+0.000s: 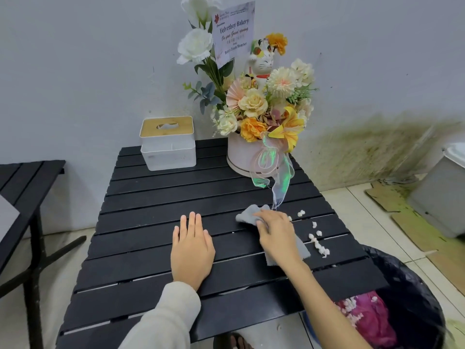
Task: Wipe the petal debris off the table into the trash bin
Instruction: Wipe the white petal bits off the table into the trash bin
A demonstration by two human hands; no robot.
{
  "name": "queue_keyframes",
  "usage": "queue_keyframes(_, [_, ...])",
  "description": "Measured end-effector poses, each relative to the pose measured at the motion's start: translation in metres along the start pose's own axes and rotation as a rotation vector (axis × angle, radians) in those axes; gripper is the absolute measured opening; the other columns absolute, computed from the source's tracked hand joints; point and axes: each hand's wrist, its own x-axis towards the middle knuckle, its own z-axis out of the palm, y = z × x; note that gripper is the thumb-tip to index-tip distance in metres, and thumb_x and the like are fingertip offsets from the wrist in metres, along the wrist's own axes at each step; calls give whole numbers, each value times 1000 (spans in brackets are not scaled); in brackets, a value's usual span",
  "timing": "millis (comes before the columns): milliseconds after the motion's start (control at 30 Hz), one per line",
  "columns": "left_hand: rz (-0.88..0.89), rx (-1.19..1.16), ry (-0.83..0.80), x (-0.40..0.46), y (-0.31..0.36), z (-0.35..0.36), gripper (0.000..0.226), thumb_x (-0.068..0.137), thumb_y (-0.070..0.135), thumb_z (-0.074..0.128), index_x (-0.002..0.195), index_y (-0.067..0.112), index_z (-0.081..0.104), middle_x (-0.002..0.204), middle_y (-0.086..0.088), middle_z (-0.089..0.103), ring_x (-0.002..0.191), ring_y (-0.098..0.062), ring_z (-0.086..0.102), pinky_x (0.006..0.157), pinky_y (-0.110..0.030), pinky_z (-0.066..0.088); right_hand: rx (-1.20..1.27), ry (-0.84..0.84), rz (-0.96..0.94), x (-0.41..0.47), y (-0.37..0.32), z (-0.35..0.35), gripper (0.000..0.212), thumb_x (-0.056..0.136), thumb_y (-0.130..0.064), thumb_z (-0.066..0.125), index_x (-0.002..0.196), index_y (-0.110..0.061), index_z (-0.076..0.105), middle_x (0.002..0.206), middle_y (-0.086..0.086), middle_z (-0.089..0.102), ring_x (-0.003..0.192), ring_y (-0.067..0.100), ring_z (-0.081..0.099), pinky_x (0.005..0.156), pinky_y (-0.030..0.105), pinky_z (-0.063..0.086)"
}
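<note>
At the far left stands a second black slatted side table (27,177), apart from the work. Next comes the main black slatted table (156,250), with a white plastic tissue box with a pale wooden lid (168,143) at its back edge. The left hand (192,250) lies flat on the slats, palm down, fingers spread and holding nothing; it seems to steady the table. Behind and to the right sits a round white box of cream, orange and yellow artificial flowers (264,127) with an iridescent ribbon trailing onto the tabletop. The right hand (275,235) presses down on a grey square cleaning cloth (286,250), fingers curled over its top, so it grips the cloth against the slats. Just right of the cloth lie the small white petal scraps (318,241), strung in a loose line toward the table's right edge, a few more near the ribbon's end. Below that edge, at the lower right, the round trash bin lined with a black bag (412,285) already holds pink material and some white bits. Judging by this, the left and middle of the table look clean, and the job is well along; what remains is pushing this last line of scraps over the edge into the bin. One white fleck also lies on the floor beside the bin
</note>
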Motion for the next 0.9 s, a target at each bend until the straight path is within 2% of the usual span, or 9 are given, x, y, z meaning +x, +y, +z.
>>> queue_keyframes(100, [-2,11,-15,0,0,-1,57,89,29,21,128,2,54,132,-13,55,126,-31,48,101,-46,40,-279,-126,-61,-2,-20,30,43,86,-56,34,115,-34,57,146,6,36,135,33,27,107,50,22])
queue_keyframes(167, [0,15,-14,1,0,0,57,89,29,22,128,3,53,133,-13,55,126,-31,48,101,-45,40,-308,-84,-86,0,-22,32,25,89,-46,46,108,-34,59,146,4,36,133,31,29,104,50,23])
queue_keyframes(267, [6,23,-2,1,0,0,56,89,28,22,128,3,53,133,-12,54,126,-31,48,102,-45,39,-224,-136,-114,1,-5,16,15,91,-35,51,101,-34,62,145,-9,34,131,21,29,99,39,24])
queue_keyframes(367, [10,18,5,1,-1,1,57,89,29,20,130,3,51,135,-12,53,128,-32,45,104,-45,37,-171,-115,-102,-6,7,6,12,90,-27,55,95,-31,66,144,-14,36,132,16,30,95,34,24])
queue_keyframes(433, [7,12,9,2,0,2,58,89,29,20,130,3,51,135,-13,52,128,-32,45,104,-45,36,-215,-64,-78,-10,-3,13,9,87,-27,59,89,-32,67,140,-10,43,128,21,36,93,38,27])
queue_keyframes(500, [4,5,16,2,1,1,57,89,28,21,128,2,52,134,-14,54,126,-34,47,102,-46,38,-273,-6,-102,-12,-18,25,8,77,-27,70,77,-34,68,126,-3,57,113,29,51,84,45,37])
queue_keyframes(567, [3,-5,15,2,2,0,57,88,28,22,127,1,53,132,-15,55,125,-34,48,101,-47,39,-336,21,-146,-13,-27,33,15,67,-27,77,69,-36,65,112,-3,64,95,30,59,69,44,43])
queue_keyframes(633, [5,-3,8,2,1,-1,56,88,28,23,127,1,54,131,-15,55,124,-34,49,100,-47,40,-368,35,-175,-13,-26,31,19,66,-26,79,67,-37,63,109,-5,65,90,27,61,63,40,44])
queue_keyframes(900, [5,-4,19,2,1,1,56,88,28,23,127,2,54,131,-15,56,125,-33,49,101,-47,39,-346,141,-41,-12,-29,34,24,63,-15,79,65,-32,63,106,2,64,90,31,60,68,44,44])
